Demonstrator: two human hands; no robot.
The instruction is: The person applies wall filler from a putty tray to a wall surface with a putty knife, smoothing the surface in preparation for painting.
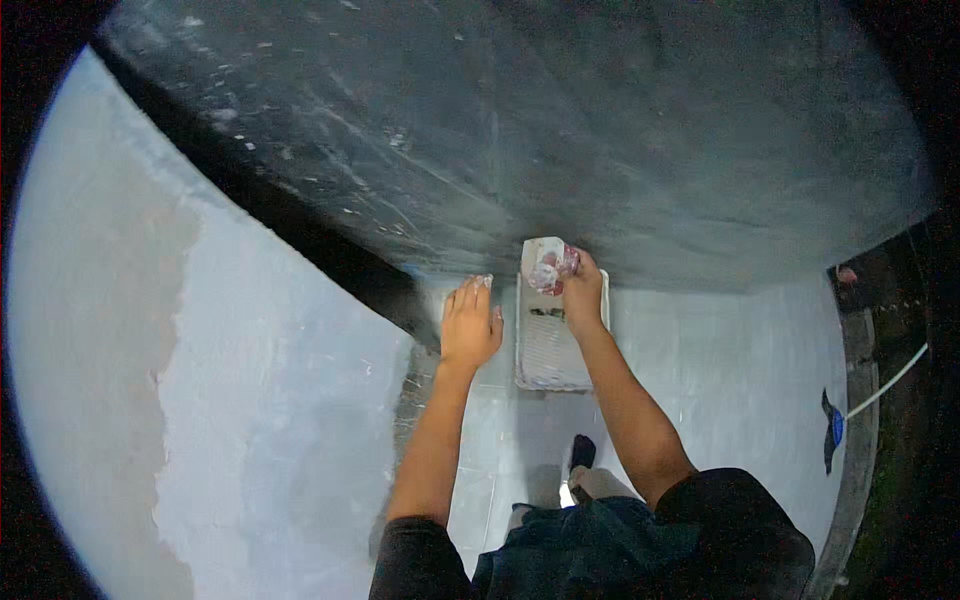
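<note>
My right hand (584, 290) is closed around a small plastic container (546, 266), pale and clear with white smears and reddish patches. It is held tilted above the far end of a paint tray (555, 385), a long white tray with a ribbed bottom. Some dark bits lie inside the tray. To the left of the tray my left hand (468, 325) is stretched out, palm down and holding nothing. White smears show on its fingertips. Whether those fingertips touch the dark surface beyond them I cannot tell.
A large dark grey wall or panel (620, 130) with white specks fills the far side. On the left stands a wall (280, 400) partly coated white. Pale tiles (720, 350) cover the floor. A blue and black tool with a white pole (885, 383) lies at the right edge.
</note>
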